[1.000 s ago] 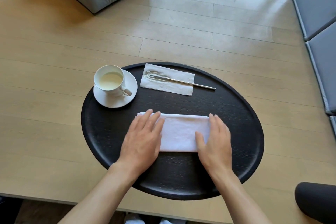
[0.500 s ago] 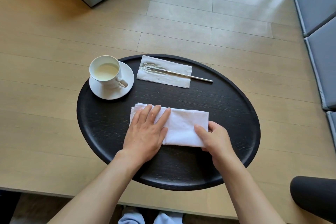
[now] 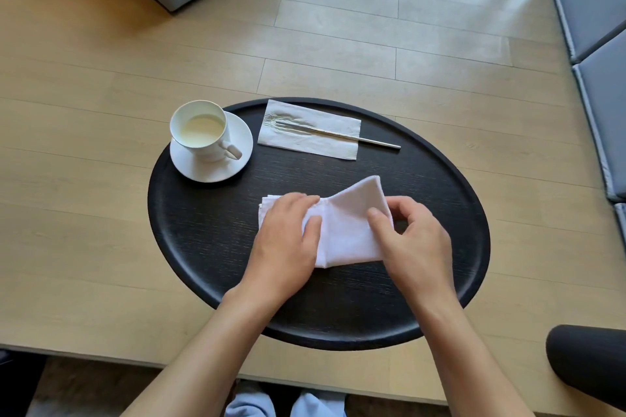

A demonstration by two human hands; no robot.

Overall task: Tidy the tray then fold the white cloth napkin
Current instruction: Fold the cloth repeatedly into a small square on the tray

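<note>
- Fingertips of the right hand [image 3: 415, 244] pinch the right end of the white cloth napkin [image 3: 345, 230], thumb on top and fingers curled behind it; half a second ago that hand was only closing on the edge as it lay flat, and now the end stands lifted, its corner peaking toward the upper right.
- Fingers of the left hand [image 3: 288, 240] lie close together and flat on the napkin's left half, pressing it down rather than gripping; they have stayed there as an anchor.
- Napkin sits at the centre of the frame, on the near middle of the black oval tray [image 3: 189, 247], left part down, right part raised.
- My judgement: the lifted end is about to be carried leftward over the pinned half, making one more fold, so folding is well under way.
- Farther out, toward the upper left, the cup [image 3: 200, 129] stands on its saucer [image 3: 210, 169] at the tray's rim; to its right a fork [image 3: 338, 134] rests on a paper napkin [image 3: 305, 142]. These look orderly, so the tidying appears done.
</note>
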